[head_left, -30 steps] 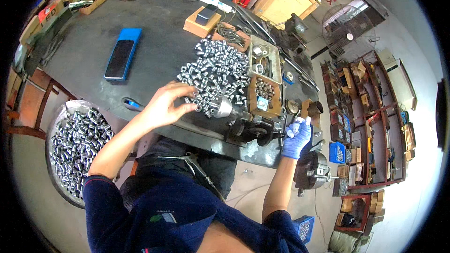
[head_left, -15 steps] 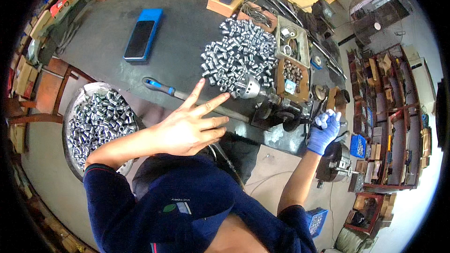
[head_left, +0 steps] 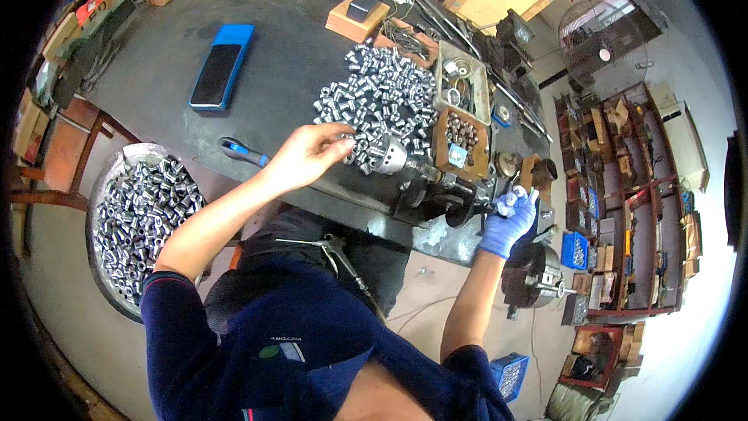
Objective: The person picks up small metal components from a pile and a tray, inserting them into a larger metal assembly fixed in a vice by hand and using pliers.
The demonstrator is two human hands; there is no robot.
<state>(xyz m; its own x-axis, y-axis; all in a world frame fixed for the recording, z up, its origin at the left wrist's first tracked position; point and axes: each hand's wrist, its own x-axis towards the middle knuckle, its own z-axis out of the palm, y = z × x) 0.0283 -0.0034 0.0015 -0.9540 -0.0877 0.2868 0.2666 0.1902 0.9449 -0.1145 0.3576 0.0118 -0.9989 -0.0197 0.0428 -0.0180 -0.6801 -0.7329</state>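
Observation:
My bare left hand (head_left: 305, 157) is at the near left edge of a heap of small metal sleeves (head_left: 382, 90). Its thumb and fingertips pinch a small metal sleeve (head_left: 348, 139). Just right of those fingers, a steel chuck (head_left: 392, 157) points left from a bench-mounted spindle (head_left: 448, 191). My right hand (head_left: 510, 218), in a blue glove, is beside the spindle's right end with its fingers curled. What those fingers hold, if anything, I cannot make out. A tool with a blue and black handle (head_left: 244, 152) lies partly behind my left forearm.
A round metal pan (head_left: 95, 234) full of sleeves stands at lower left. On the dark bench (head_left: 148, 78) are a blue-cased phone (head_left: 220, 68), a cardboard box (head_left: 448, 157) and a grey tray (head_left: 479, 109). An air gun (head_left: 335, 249) lies across my lap. Shelves (head_left: 631, 210) stand at right.
My left hand has gone from spread fingers to a pinch on a sleeve at the heap's edge. My right hand stays beside the spindle. The whole view has shifted slightly.

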